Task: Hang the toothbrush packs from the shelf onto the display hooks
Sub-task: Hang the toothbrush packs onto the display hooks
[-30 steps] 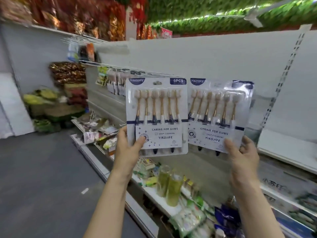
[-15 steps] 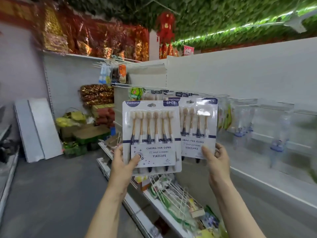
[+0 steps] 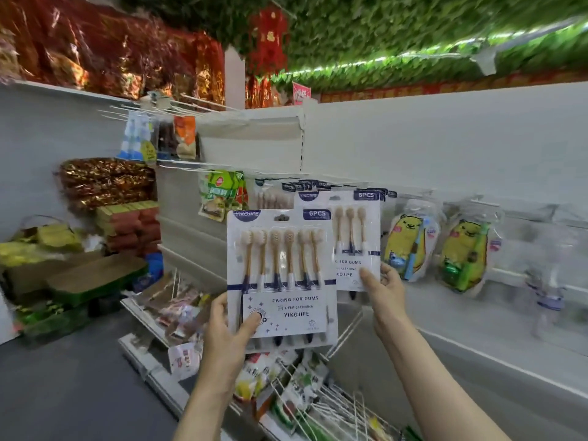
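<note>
Left hand (image 3: 227, 332) pinches a six-toothbrush pack (image 3: 281, 275); right hand (image 3: 386, 292) pinches a second pack (image 3: 356, 237) behind it.

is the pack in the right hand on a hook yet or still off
Cannot tell. The right hand holds the rear pack by its bottom edge, level with the hung packs; no hook shows.

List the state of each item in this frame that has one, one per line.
Left hand: grips the front toothbrush pack by its lower left corner.
Front toothbrush pack: held upright, not hung.
Right hand: pinches the rear toothbrush pack at its lower right corner.
Rear toothbrush pack: upright, partly behind the front one; whether hooked, unclear.
Yellow bear pouches: hanging.
</note>
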